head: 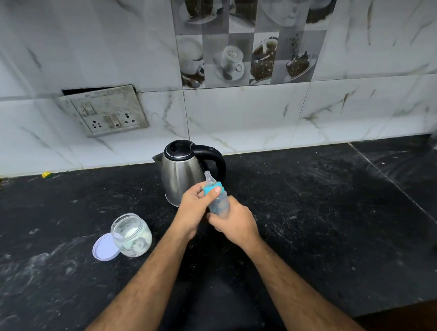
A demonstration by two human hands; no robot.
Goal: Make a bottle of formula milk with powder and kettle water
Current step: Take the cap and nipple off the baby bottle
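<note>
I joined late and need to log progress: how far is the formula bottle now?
Done: the clear powder jar stands open, its lilac lid beside it on the black counter.

In hand: the right hand grips the clear baby bottle while the left hand holds its blue collar; whether loosening or tightening, I cannot tell. Contents are unclear.

Left: uncertain; the steel kettle stands closed behind.

The kettle (185,174) stands against the wall, just behind both hands. An open jar (132,235) and its lid (104,248) sit touching on the counter (322,218) at left. The counter's right side offers open passage.
</note>
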